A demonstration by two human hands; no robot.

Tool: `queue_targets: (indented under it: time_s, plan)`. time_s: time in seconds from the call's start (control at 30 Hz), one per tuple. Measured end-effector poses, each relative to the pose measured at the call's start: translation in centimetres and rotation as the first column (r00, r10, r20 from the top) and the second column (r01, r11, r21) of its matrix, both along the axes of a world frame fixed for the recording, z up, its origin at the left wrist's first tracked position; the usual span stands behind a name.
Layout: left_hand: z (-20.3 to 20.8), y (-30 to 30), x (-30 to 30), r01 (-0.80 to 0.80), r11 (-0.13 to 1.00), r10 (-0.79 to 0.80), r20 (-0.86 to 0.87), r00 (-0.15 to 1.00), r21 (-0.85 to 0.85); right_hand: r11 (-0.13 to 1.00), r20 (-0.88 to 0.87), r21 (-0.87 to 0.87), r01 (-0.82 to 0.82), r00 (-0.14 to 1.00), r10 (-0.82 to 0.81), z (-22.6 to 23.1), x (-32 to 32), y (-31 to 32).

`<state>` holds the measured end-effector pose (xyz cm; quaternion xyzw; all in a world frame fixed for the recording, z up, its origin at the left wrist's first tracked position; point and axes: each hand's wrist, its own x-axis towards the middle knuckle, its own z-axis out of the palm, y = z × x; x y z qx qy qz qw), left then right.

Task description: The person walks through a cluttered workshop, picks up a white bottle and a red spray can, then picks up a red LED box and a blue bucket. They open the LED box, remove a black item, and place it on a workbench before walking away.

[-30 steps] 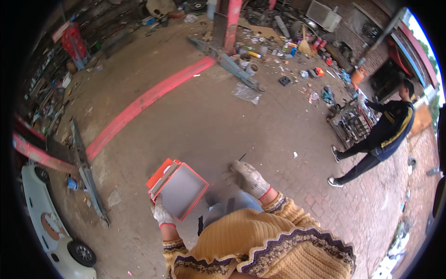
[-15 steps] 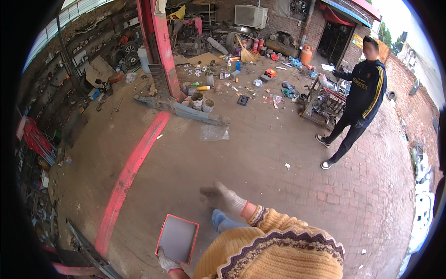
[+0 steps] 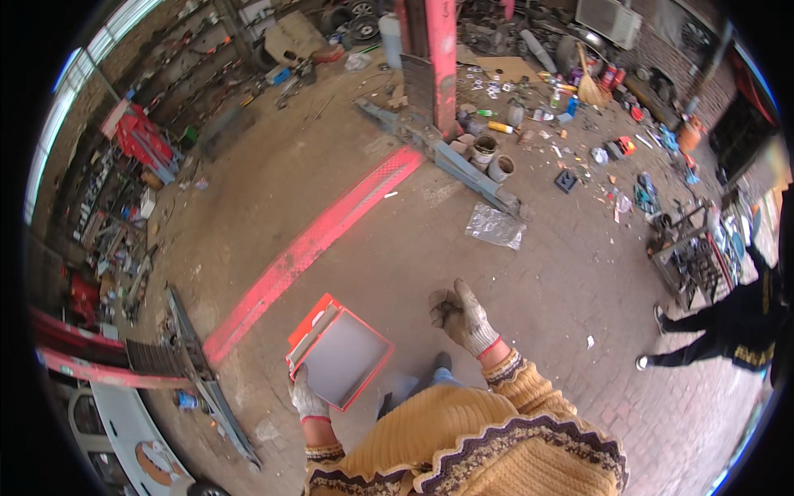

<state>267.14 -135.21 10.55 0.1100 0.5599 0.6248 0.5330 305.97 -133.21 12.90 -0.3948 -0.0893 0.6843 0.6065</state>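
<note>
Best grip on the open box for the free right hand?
I'd pinch the right rim of the box, right hand coming from the right, thumb inside, fingers outside. That wall looks thin and is unobstructed; the left hand holds the near-left corner, and the flap sticks out far left.

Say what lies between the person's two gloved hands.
In the head view, the open red-edged box lies between the left hand, gripping its edge, and the right hand; past the box, brown floor shows.
</note>
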Motion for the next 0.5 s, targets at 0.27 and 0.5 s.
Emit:
queue_targets:
  time_s: [0.27, 0.5]
  plan:
    - [-1.9, 10.5, -0.5, -0.059, 0.991, 0.037, -0.181, 0.983, -0.120, 0.991, -0.038, -0.119, 0.060, 0.997, -0.064, -1.6, 1.4, 7.8]
    - [-8.3, 26.4, -1.7, -0.069, 0.978, 0.037, -0.160, 0.986, -0.196, 0.999, 0.205, -0.025, -0.046, 0.977, 0.051, -3.2, 2.1, 21.2]
